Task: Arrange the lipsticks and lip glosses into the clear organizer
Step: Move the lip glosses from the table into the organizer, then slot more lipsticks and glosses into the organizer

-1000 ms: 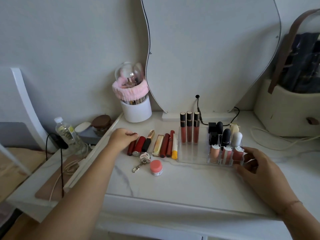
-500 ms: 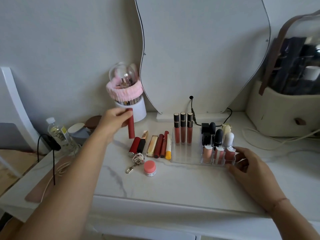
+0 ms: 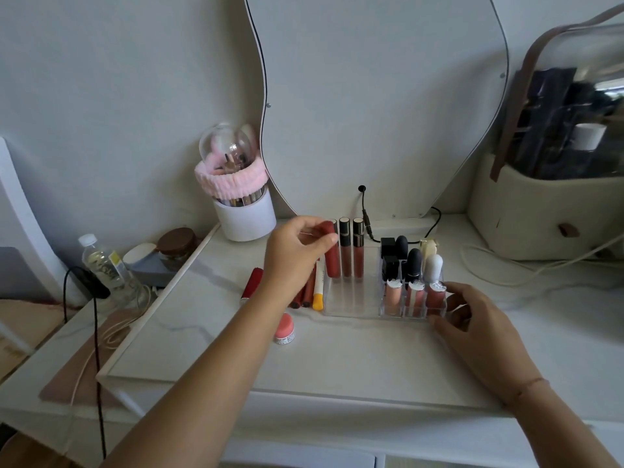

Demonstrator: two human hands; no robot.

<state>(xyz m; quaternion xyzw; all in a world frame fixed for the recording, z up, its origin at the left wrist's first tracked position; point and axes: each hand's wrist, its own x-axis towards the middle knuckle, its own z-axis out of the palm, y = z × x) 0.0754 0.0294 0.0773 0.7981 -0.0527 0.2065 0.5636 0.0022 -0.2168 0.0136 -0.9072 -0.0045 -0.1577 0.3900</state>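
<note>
Lipsticks and lip glosses on a white marbled table top point(image 3: 337, 359), head view. The clear organizer point(image 3: 351, 307) stands at the middle of the table, in front of a wavy-edged mirror point(image 3: 371, 96).

The left hand point(image 3: 297, 255) pinches a dark red tube point(image 3: 331, 256) between thumb and curled fingers and holds it upright at the rear left of the organizer's wide left compartment. The tube's lower end lies within that compartment's outline; whether it rests on the floor cannot be told. Just beside it to the right stand two black-capped glosses point(image 3: 352, 251), also upright.

The right hand point(image 3: 472, 322) grips the organizer's front right corner, thumb on the front wall and fingers curled round the right side.

The right section holds three rows:
- Front: three silver-capped glosses point(image 3: 414, 295) in peach and pink shades.
- Middle: a square black lipstick point(image 3: 390, 265), a rounded black lipstick point(image 3: 413, 261) and a rounded white lipstick point(image 3: 433, 266).
- Rear: two more black ones and a cream one, partly hidden.

Outside the organizer, just to its left, lie a white tube with a yellow end point(image 3: 318, 288) and two dark red tubes point(image 3: 304, 297), partly covered by the left hand. A red lipstick point(image 3: 251, 287) lies farther left. A small pink-lidded jar point(image 3: 283, 329) stands near the left forearm.

At the rear left is a white brush holder point(image 3: 244, 221) with a clear dome and a pink band; a water bottle point(image 3: 101, 265) stands at the far left and a beige case point(image 3: 540, 214) at the right.
</note>
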